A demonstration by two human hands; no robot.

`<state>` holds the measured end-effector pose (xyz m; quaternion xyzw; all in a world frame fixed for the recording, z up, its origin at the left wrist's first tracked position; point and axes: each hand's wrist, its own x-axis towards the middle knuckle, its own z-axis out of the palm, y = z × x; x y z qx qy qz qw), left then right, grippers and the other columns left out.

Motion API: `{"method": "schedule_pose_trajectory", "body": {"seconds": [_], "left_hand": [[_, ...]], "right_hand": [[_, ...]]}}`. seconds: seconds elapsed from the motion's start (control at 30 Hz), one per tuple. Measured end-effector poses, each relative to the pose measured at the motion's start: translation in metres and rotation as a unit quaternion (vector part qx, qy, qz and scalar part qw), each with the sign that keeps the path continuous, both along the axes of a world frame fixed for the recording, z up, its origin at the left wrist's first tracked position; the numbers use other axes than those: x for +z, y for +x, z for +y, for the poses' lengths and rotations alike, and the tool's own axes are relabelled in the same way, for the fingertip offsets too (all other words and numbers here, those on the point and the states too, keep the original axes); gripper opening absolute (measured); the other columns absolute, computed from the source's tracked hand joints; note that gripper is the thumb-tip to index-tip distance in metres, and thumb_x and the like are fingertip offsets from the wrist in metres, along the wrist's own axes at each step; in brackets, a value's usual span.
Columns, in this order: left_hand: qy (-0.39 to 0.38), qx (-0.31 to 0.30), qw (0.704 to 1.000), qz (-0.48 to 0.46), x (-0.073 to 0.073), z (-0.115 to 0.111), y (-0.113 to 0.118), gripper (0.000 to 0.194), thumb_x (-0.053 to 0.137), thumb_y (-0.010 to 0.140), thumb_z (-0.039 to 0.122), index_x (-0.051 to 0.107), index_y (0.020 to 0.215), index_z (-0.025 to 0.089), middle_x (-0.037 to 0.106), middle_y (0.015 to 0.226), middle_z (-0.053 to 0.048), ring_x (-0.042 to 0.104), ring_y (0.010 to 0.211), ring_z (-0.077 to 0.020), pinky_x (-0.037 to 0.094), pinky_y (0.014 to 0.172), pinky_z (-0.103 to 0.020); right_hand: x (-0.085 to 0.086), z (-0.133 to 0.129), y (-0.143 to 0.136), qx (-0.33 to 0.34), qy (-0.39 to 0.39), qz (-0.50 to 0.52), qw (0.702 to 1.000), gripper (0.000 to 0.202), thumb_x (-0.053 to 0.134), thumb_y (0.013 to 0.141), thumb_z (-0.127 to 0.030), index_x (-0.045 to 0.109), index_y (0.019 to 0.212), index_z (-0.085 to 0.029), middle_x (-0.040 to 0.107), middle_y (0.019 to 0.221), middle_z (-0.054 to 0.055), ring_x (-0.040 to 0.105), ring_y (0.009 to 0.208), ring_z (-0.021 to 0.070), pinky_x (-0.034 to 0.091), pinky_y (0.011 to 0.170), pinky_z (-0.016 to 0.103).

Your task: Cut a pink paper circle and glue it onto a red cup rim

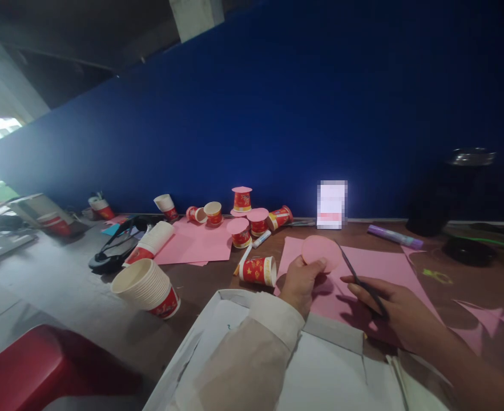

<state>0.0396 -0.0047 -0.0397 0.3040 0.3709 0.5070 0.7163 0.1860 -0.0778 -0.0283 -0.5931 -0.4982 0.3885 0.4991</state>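
Markings: none legible.
Print on the cup stack [149, 291] too small; lit panel [331, 204] unreadable (pixelated).

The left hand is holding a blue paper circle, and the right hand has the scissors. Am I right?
Not quite: the paper circle is pink, not blue, as the head view shows. The left hand does hold it, and the right hand does have the scissors.

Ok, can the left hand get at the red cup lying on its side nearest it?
Probably yes: the red cup lies close beside the left hand, with nothing visible standing between them. That hand is holding a pink disc, though, so it would likely need to put that down first.
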Motion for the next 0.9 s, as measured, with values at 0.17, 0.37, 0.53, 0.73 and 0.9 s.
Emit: {"method": "schedule_pose_trajectory", "body": {"seconds": [0.17, 0.37, 0.53, 0.73, 0.9], "left_hand": [[-0.003, 0.0, 1.0, -0.005, -0.001, 0.002, 0.001, 0.048, 0.089, 0.052, 0.034, 0.064, 0.088, 0.013, 0.062, 0.073, -0.001, 0.051, 0.057, -0.0086, 0.041, 0.054, -0.023], [0.006, 0.001, 1.0, 0.0, -0.006, 0.004, 0.0, 0.044, 0.088, 0.055, 0.034, 0.066, 0.086, 0.012, 0.063, 0.074, -0.002, 0.053, 0.061, -0.0087, 0.042, 0.059, -0.022], [0.014, -0.004, 1.0, -0.002, -0.007, 0.004, 0.0, 0.043, 0.089, 0.055, 0.034, 0.065, 0.084, 0.012, 0.061, 0.072, -0.001, 0.052, 0.061, -0.0085, 0.042, 0.06, -0.023], [0.023, -0.012, 1.0, -0.007, -0.003, 0.002, 0.0, 0.033, 0.084, 0.058, 0.029, 0.062, 0.078, 0.013, 0.058, 0.069, 0.0, 0.05, 0.062, -0.0073, 0.041, 0.06, -0.02], [0.011, 0.005, 1.0, 0.011, 0.0, 0.002, -0.001, 0.034, 0.081, 0.057, 0.026, 0.063, 0.083, 0.013, 0.062, 0.075, -0.002, 0.052, 0.063, -0.0073, 0.044, 0.059, -0.018]], "right_hand": [[0.004, 0.004, 0.004, 0.027, -0.058, 0.003, 0.998, 0.046, 0.072, 0.073, -0.055, 0.081, 0.098, -0.018, 0.071, 0.064, 0.007, 0.069, 0.058, 0.0256, 0.061, 0.055, 0.038], [0.001, 0.006, 0.007, -0.008, -0.054, -0.05, 0.997, 0.046, 0.072, 0.075, -0.056, 0.081, 0.101, -0.02, 0.073, 0.068, 0.005, 0.064, 0.051, 0.0211, 0.052, 0.046, 0.031], [-0.009, 0.008, 0.008, -0.015, -0.036, -0.068, 0.997, 0.048, 0.068, 0.078, -0.058, 0.079, 0.105, -0.02, 0.073, 0.071, 0.004, 0.064, 0.056, 0.0205, 0.05, 0.051, 0.031], [-0.007, 0.009, 0.012, 0.0, -0.046, -0.072, 0.996, 0.051, 0.067, 0.079, -0.062, 0.079, 0.108, -0.021, 0.074, 0.075, 0.004, 0.064, 0.059, 0.02, 0.051, 0.055, 0.032], [-0.012, 0.01, 0.014, 0.012, -0.063, -0.043, 0.997, 0.054, 0.068, 0.078, -0.062, 0.078, 0.111, -0.021, 0.07, 0.069, 0.003, 0.059, 0.054, 0.0184, 0.048, 0.05, 0.032]]}}
